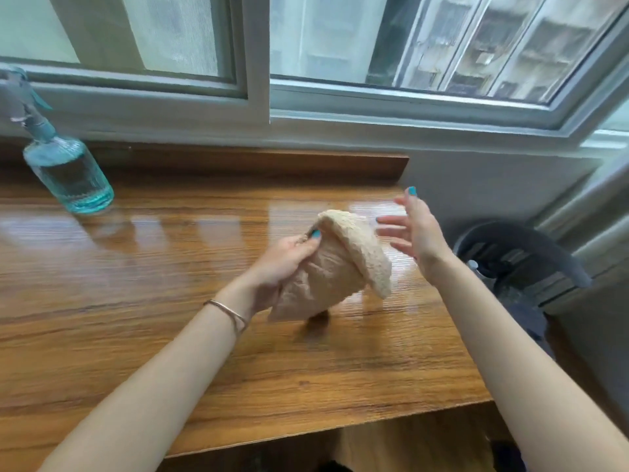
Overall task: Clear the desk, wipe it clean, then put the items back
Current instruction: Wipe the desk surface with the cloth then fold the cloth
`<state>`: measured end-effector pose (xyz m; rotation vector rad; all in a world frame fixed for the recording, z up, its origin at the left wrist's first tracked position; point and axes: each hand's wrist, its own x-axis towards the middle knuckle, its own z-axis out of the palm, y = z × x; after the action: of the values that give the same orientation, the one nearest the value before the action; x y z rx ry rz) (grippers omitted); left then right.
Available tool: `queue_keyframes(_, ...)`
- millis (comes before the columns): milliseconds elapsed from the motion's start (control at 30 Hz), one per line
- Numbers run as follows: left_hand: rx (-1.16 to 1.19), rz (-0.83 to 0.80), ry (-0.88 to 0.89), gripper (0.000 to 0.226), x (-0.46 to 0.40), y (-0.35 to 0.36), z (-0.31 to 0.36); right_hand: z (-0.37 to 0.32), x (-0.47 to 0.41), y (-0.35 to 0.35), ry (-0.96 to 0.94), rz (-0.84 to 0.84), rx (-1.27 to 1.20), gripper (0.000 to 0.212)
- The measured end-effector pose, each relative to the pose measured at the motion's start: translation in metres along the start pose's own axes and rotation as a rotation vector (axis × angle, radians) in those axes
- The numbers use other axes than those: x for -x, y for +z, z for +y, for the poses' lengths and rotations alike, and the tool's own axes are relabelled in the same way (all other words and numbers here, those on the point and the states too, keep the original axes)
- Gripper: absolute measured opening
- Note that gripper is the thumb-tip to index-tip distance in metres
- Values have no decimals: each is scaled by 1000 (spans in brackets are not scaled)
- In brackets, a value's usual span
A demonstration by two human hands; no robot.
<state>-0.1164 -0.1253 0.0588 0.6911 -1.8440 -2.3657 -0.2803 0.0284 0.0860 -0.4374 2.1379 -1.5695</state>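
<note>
Left hand (pixel 289 264) clamps cloth (pixel 340 264) above desk (pixel 136 284); right hand (pixel 413 229) spread, empty. Risk: loose fold slips, wipe misses patches.

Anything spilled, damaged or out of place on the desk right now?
Nothing stands out. The wooden desk shows only glossy window glare, no visible spill. The clear blue-tinted glass spray bottle stands upright at far left. The left hand grips the beige textured cloth above the surface; the right hand is open beside it.
</note>
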Motion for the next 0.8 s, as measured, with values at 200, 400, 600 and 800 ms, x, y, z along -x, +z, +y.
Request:
queue_keyframes(200,493,-185,-169,64,21,-4,26,29,42,16,473,-516,-717,107)
queue_keyframes(400,625,-83,-169,55,27,3,28,-1,56,18,162,-222,-397,58)
queue_keyframes(600,-27,322,8,33,18,1,30,-20,52,-1,-127,-172,-54,59)
queue_keyframes(800,-362,200,301,38,17,-3,41,2,39,8,419,-347,-337,37)
